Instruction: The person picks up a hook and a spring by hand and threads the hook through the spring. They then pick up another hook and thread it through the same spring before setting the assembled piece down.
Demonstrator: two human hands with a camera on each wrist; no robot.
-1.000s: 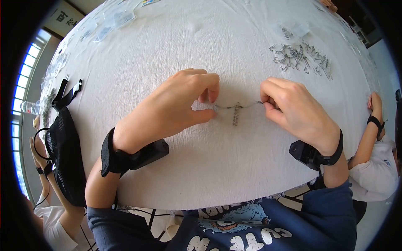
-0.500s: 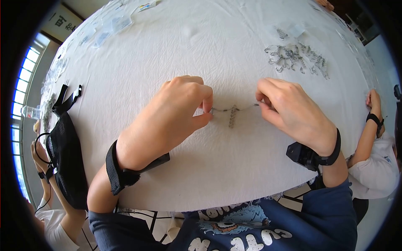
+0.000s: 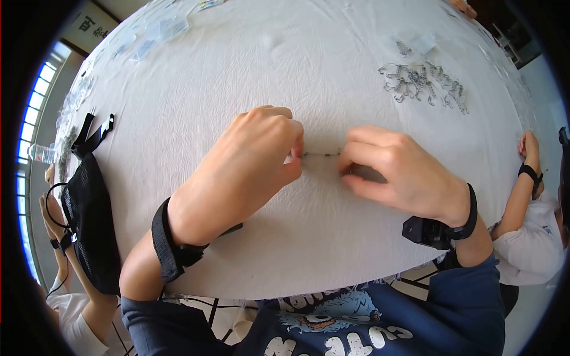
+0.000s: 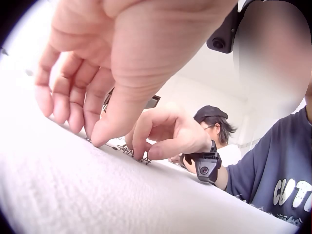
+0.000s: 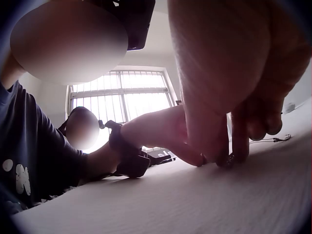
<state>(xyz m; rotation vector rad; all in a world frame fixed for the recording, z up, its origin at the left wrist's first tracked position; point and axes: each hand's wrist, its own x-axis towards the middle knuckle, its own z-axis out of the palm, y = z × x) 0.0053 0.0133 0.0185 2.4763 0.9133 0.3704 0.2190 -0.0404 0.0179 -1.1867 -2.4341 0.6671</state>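
A thin dark line [image 3: 320, 155] with small dark beads runs between the two hands, low over the white tablecloth. My left hand [image 3: 243, 148] pinches its left end between thumb and index finger. At the other end my right hand [image 3: 398, 166] has its thumb and index finger round a small metal coil spring [image 4: 127, 151], which hangs from the line. The right fingers hide most of this spring in the head view. Fingertips of both hands are right at the cloth in the wrist views.
Several metal springs with wire [image 3: 421, 82] lie in a pile at the back right, beside a clear plastic bag [image 3: 424, 43]. More clear packets [image 3: 169, 28] are at the back left. A black mesh bag [image 3: 92, 219] lies along the left edge. Other people sit on both sides.
My right hand has let go of the line's right end and moved left onto the coil spring. The left hand has shifted slightly, still pinching its end.
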